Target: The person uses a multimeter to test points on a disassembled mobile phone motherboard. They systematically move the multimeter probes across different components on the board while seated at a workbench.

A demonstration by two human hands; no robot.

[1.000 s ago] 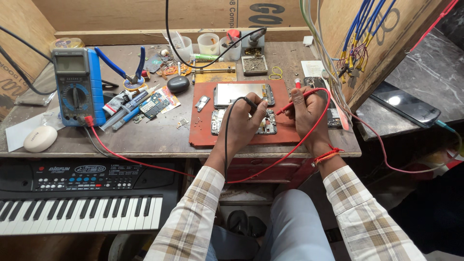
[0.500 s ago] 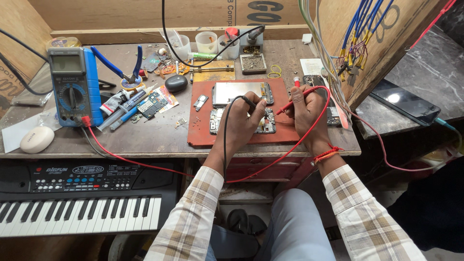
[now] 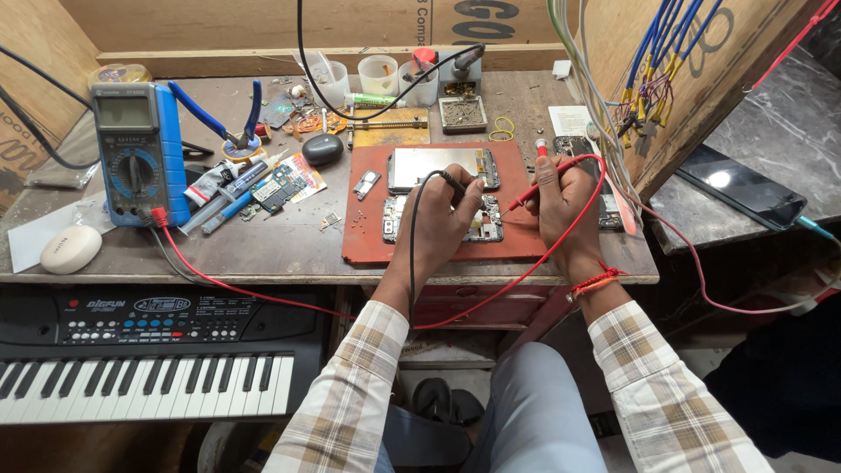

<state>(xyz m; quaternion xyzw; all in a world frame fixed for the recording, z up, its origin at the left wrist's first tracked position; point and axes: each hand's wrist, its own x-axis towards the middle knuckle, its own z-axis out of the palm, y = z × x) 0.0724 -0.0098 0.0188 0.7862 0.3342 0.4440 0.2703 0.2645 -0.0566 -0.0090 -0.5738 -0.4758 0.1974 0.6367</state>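
The red work mat [image 3: 368, 236] on the wooden bench [image 3: 263, 254] serves as the landmark. On its near half lies an opened phone body [image 3: 486, 221], circuit side up, long axis running left to right across the mat. Just behind it, toward the back edge of the mat, lies the detached phone screen [image 3: 434, 165], parallel to it and also lengthwise left to right.

The left hand [image 3: 438, 223] rests over the left part of the phone body, fingers closed round a black test probe [image 3: 454, 182]; the probe slants away from the person toward the far side of the mat, and its black lead arcs back over the wrist. The right hand [image 3: 565, 206] sits at the mat's right edge, fingers pinched on a red test probe [image 3: 534, 194] — the long axis runs right to left, tip pointing left and slightly down at the right end of the phone body. Whether either tip actually touches the board cannot be told. The two hands are apart, one at each end of the phone body.

Left of the mat stands a blue digital multimeter [image 3: 140, 153], with the red lead [image 3: 263, 293] leaving its base and looping along the bench front. Below the bench, left of the mat — an electronic keyboard [image 3: 140, 359].
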